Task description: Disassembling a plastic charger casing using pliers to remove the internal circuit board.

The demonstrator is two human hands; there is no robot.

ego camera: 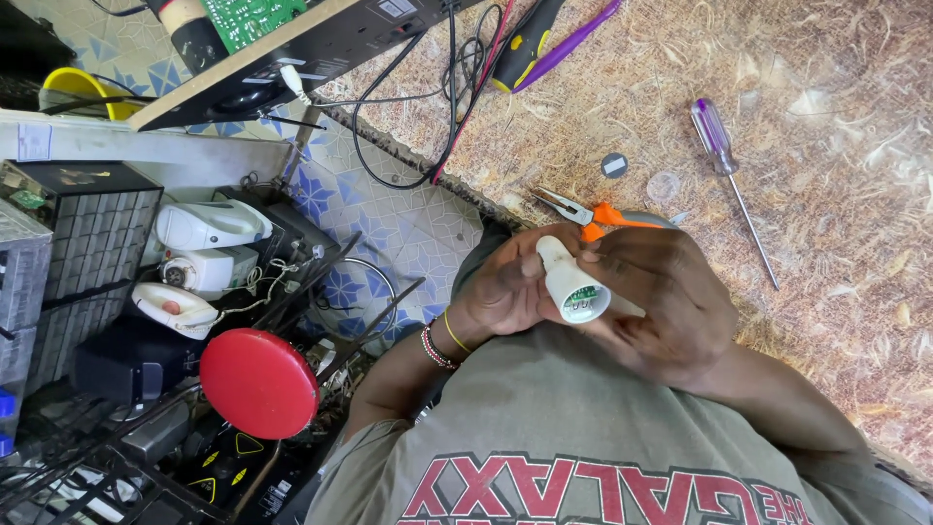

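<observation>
Both hands are wrapped around a white bulb base (573, 284), held up close to my chest just off the bench's near edge. My left hand (507, 290) has its grip closed around the narrow end, thumb and fingers pinching it so it can't spin. My right hand (661, 301) cups the wider body from the other side, grip closed on it too. The open end is tipped toward me, I reckon so I can look straight in: there's a small green circuit board sitting inside.

Right behind my fingers, orange-handled pliers (583, 210) lie on the bench (836, 194) at its near edge, nose pointing away from my right hand, probably so they're an easy grab. A bit further in, a purple-handled screwdriver (729, 175) lies on its own, with a small grey disc (613, 165) and a clear round cap (664, 187) between it and the pliers. Over at the far corner there's a black and yellow tool (523, 44), a purple stick-like thing next to it and a tangle of black wires (428, 117).

Off the bench, down on the floor side, there's a red round stool (259, 382) and a pile of old white appliances (209, 233).
</observation>
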